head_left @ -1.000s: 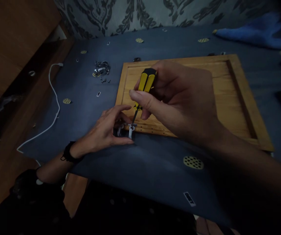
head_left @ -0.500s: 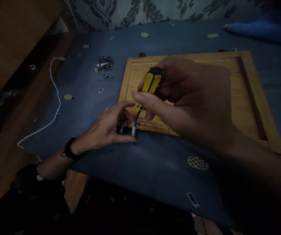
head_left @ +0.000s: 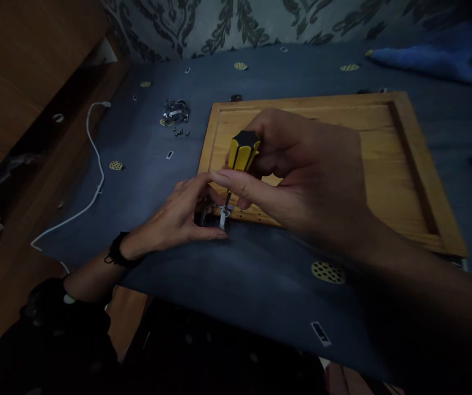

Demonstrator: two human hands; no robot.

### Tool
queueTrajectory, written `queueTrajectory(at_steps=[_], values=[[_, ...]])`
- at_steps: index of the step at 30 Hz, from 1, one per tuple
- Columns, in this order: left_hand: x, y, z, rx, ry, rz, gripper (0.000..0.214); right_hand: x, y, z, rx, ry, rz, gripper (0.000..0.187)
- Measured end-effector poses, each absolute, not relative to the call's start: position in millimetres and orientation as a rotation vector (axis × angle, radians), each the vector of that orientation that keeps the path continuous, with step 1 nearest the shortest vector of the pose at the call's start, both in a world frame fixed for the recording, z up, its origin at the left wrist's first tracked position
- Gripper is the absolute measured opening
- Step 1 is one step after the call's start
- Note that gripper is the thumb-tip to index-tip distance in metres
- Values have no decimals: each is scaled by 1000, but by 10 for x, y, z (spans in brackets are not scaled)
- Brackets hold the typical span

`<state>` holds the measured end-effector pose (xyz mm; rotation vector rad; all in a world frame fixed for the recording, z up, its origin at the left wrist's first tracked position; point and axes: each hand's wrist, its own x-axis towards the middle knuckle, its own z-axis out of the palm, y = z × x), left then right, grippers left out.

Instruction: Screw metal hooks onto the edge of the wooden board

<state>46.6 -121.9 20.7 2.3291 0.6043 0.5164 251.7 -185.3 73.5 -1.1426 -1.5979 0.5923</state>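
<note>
My right hand (head_left: 297,170) is wrapped round a yellow-and-black screwdriver (head_left: 244,151). Its shaft points down, and the tip meets a metal cabinet hinge (head_left: 223,218) at the near left edge of a framed wooden door panel (head_left: 420,159). Around the hinge curls my left hand (head_left: 180,214), thumb on the near side and fingers on the far side, steadying it against the edge. Part of the metalwork lies in the shadow of the left palm. Small dark holes run along the panel's near edge, right of the hinge.
A pile of metal hinges (head_left: 176,111) with several loose screws (head_left: 181,132) lies beyond the panel's left corner. A white cable (head_left: 96,144) winds along the left of the blue patterned cloth (head_left: 260,285). Blue fabric (head_left: 428,61) rests at the far right.
The screwdriver handle has tipped more upright, and my right hand has shifted left and slightly down with it. My left hand stays at the hinge. The view has moved slightly.
</note>
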Motion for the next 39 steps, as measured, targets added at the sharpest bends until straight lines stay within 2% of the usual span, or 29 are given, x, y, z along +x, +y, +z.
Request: queueTrajectory(at_steps=[4, 12, 17, 23, 31, 36, 39], values=[[453, -1212, 196, 2332, 626, 517, 67, 2519, -1828, 746, -1106, -1551, 667, 39], [489, -1220, 241, 2307, 586, 513, 82, 2687, -1772, 975, -951, -1767, 1042, 15], [492, -1228, 249, 2312, 612, 510, 81, 2690, -1762, 910, -972, -1679, 960, 22], [496, -1230, 239, 2294, 601, 516, 75, 2644, -1792, 875, -1039, -1677, 919, 8], [498, -1215, 235, 2323, 602, 528, 68, 2608, -1782, 835, -1107, -1661, 756, 20], [501, -1222, 259, 2324, 625, 504, 75, 2580, -1791, 836, -1121, -1619, 749, 20], [493, -1225, 257, 2339, 628, 488, 78, 2635, -1788, 898, -1084, -1668, 863, 15]])
